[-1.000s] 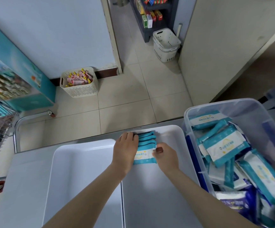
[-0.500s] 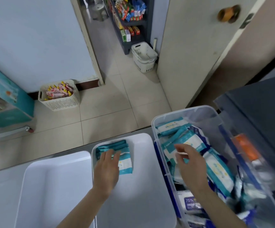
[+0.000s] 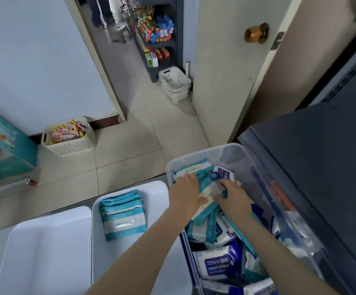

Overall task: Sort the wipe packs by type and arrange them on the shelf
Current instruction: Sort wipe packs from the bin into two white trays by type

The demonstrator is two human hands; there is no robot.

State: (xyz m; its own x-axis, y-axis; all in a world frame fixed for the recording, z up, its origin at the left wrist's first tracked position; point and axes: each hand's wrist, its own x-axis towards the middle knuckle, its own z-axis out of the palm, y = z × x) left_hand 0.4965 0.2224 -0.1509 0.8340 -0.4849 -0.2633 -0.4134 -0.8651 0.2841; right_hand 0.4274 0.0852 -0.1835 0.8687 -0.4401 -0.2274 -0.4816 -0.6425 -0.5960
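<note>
A clear plastic bin (image 3: 196, 155) at the right holds a jumble of teal-and-white wipe packs and dark blue "75%" wipe packs (image 3: 217, 264). Both hands are inside its far end. My left hand (image 3: 184, 193) and my right hand (image 3: 233, 198) grip the two sides of a teal wipe pack (image 3: 208, 191) lying on the pile. A neat stack of teal wipe packs (image 3: 122, 213) lies at the far end of the middle white tray (image 3: 160, 188). The left white tray (image 3: 45, 248) holds nothing visible.
A dark grey shelf unit (image 3: 321, 177) stands close on the right of the bin. On the tiled floor are a cream basket of snacks (image 3: 68, 138) and stacked white baskets (image 3: 176, 86). Beyond the open doorway is a stocked rack (image 3: 157, 35).
My left hand left the teal stack in the middle tray and moved right into the bin. My right hand went deeper into the bin. Both now hold one teal pack. The view swung right.
</note>
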